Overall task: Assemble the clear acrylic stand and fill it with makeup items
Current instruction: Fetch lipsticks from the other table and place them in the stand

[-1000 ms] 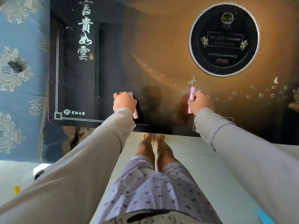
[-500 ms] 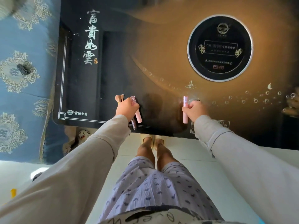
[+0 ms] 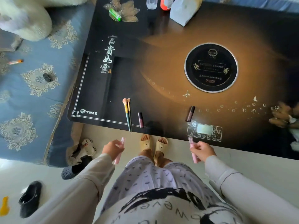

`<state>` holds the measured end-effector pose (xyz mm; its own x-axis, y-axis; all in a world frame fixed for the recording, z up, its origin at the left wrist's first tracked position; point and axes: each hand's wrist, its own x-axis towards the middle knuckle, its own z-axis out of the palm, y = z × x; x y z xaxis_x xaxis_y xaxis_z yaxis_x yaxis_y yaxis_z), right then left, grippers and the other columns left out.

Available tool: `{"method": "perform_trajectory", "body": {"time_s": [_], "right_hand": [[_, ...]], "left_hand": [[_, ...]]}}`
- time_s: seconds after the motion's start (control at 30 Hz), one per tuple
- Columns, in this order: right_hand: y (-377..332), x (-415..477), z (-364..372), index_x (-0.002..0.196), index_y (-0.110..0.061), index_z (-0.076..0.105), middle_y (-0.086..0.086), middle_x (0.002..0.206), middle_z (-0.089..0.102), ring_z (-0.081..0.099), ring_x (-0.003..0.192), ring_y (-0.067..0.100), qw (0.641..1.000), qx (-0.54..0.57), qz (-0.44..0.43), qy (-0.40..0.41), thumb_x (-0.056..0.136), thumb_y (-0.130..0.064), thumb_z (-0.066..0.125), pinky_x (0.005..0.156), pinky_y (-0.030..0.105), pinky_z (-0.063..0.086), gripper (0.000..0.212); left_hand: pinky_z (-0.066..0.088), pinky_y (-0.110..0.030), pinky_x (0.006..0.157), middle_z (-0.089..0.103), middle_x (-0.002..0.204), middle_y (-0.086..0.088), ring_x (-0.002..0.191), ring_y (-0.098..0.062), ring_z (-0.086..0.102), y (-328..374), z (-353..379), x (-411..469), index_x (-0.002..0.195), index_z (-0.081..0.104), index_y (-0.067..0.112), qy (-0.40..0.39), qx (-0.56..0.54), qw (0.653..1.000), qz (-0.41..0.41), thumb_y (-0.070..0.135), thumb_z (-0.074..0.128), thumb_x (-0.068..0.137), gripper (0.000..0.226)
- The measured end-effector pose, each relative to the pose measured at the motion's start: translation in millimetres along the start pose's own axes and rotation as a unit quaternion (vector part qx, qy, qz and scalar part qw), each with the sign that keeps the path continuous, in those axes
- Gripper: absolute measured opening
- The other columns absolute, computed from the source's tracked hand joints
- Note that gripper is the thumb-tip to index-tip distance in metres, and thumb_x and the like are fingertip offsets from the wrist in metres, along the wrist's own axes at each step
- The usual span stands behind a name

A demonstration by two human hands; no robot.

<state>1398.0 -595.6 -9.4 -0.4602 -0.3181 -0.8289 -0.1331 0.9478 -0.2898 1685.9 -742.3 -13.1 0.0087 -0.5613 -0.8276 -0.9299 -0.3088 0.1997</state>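
Observation:
My left hand (image 3: 113,148) grips a pink makeup tube (image 3: 119,151), held off the table above the floor near the front edge. A second pink tube (image 3: 193,152) is in my right hand (image 3: 203,151), also just short of the table edge. On the dark glossy table (image 3: 161,65) lie two makeup brushes (image 3: 127,113) with green handles side by side, a dark lip gloss tube (image 3: 140,119) to their right, and another dark tube (image 3: 190,113) further right. No acrylic stand shows in this view.
A round black cooktop disc (image 3: 211,67) and a touch control panel (image 3: 204,131) are set in the table. A white box (image 3: 182,12), bottles and a green lighter (image 3: 114,14) stand at the far edge. A blue patterned sofa (image 3: 32,88) runs along the left. Slippers lie on the floor.
Both hands have lifted the pink tubes off the table and drawn back toward my body. The brushes and dark tubes they covered now lie uncovered. The view has pulled back.

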Motion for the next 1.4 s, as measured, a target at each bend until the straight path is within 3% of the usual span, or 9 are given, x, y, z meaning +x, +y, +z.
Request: {"method": "perform_trajectory", "body": {"time_s": [0.17, 0.5, 0.6, 0.87, 0.93, 1.0, 1.07, 1.27, 1.4], "right_hand": [[5.6, -5.7, -11.3, 0.075, -0.007, 0.053, 0.013, 0.084, 0.060, 0.055, 0.078, 0.028, 0.999, 0.032, -0.006, 0.035, 0.081, -0.011, 0.062, 0.083, 0.049, 0.055, 0.011], [49.2, -46.5, -1.5, 0.085, -0.004, 0.058, 0.012, 0.086, 0.059, 0.054, 0.078, 0.027, 0.976, 0.183, 0.049, 0.106, 0.080, -0.006, 0.062, 0.084, 0.049, 0.054, 0.006], [74.7, -67.2, 25.0, 0.093, 0.003, 0.061, 0.015, 0.091, 0.060, 0.053, 0.080, 0.028, 0.957, 0.245, 0.107, 0.114, 0.081, -0.004, 0.063, 0.085, 0.051, 0.053, 0.014], [131.7, -117.1, 106.5, 0.084, -0.007, 0.054, 0.024, 0.113, 0.063, 0.059, 0.106, 0.040, 0.916, 0.307, 0.229, 0.122, 0.083, -0.010, 0.062, 0.095, 0.049, 0.047, 0.008], [142.2, -129.1, 126.3, 0.089, -0.006, 0.056, 0.021, 0.114, 0.063, 0.059, 0.107, 0.037, 0.903, 0.319, 0.263, 0.120, 0.084, -0.014, 0.060, 0.094, 0.041, 0.048, 0.010], [150.5, -140.6, 143.0, 0.097, -0.005, 0.058, 0.016, 0.115, 0.064, 0.061, 0.103, 0.031, 0.887, 0.334, 0.299, 0.112, 0.087, -0.019, 0.057, 0.082, 0.027, 0.044, 0.017], [157.2, -151.3, 156.8, 0.105, -0.005, 0.059, 0.013, 0.115, 0.064, 0.061, 0.097, 0.027, 0.867, 0.359, 0.327, 0.110, 0.088, -0.021, 0.055, 0.074, 0.023, 0.039, 0.024], [176.5, -175.2, 175.2, 0.111, -0.003, 0.059, 0.016, 0.120, 0.062, 0.059, 0.109, 0.030, 0.818, 0.420, 0.375, 0.120, 0.089, -0.022, 0.055, 0.091, 0.030, 0.043, 0.030], [196.7, -180.6, 171.3, 0.111, -0.002, 0.060, 0.016, 0.119, 0.063, 0.060, 0.108, 0.032, 0.793, 0.455, 0.385, 0.128, 0.088, -0.020, 0.057, 0.094, 0.035, 0.045, 0.029]], "left_hand": [[0.050, -0.031, 0.088, 0.068, 0.115, -0.014, 0.102, -0.030, 0.065, -18.5, 10.7, -8.0, 0.113, 0.061, 0.010, -0.001, 0.014, 1.000, 0.003, 0.015, 0.059, 0.086, 0.028], [0.047, -0.028, 0.090, 0.068, 0.115, -0.011, 0.105, -0.028, 0.064, 6.5, -2.9, 1.1, 0.114, 0.062, 0.012, -0.038, 0.152, 0.985, 0.072, 0.013, 0.062, 0.083, 0.030], [0.045, -0.027, 0.092, 0.067, 0.119, -0.008, 0.109, -0.025, 0.062, 30.5, -7.4, 6.4, 0.116, 0.061, 0.015, -0.048, 0.216, 0.968, 0.122, 0.015, 0.059, 0.084, 0.032], [0.044, -0.028, 0.093, 0.067, 0.119, -0.010, 0.112, -0.027, 0.060, 91.1, 10.1, 9.7, 0.113, 0.063, 0.010, -0.087, 0.325, 0.916, 0.220, 0.012, 0.061, 0.082, 0.031], [0.042, -0.028, 0.093, 0.066, 0.120, -0.011, 0.114, -0.027, 0.058, 107.9, 22.2, 4.9, 0.113, 0.062, 0.007, -0.103, 0.345, 0.900, 0.248, 0.011, 0.061, 0.083, 0.031], [0.042, -0.028, 0.094, 0.065, 0.120, -0.012, 0.114, -0.027, 0.058, 124.3, 35.0, -2.7, 0.113, 0.062, 0.007, -0.119, 0.361, 0.884, 0.273, 0.011, 0.061, 0.083, 0.030], [0.043, -0.028, 0.094, 0.065, 0.121, -0.011, 0.114, -0.027, 0.058, 139.5, 48.9, -11.9, 0.114, 0.062, 0.008, -0.136, 0.380, 0.866, 0.296, 0.011, 0.060, 0.084, 0.030], [0.048, -0.038, 0.097, 0.063, 0.120, -0.014, 0.111, -0.030, 0.059, 172.0, 95.1, -41.8, 0.114, 0.060, 0.007, -0.184, 0.423, 0.818, 0.345, 0.010, 0.058, 0.085, 0.029], [0.047, -0.040, 0.100, 0.062, 0.122, -0.015, 0.114, -0.029, 0.057, 178.6, 125.8, -56.9, 0.116, 0.059, 0.006, -0.196, 0.460, 0.794, 0.347, 0.011, 0.058, 0.086, 0.031]]}}
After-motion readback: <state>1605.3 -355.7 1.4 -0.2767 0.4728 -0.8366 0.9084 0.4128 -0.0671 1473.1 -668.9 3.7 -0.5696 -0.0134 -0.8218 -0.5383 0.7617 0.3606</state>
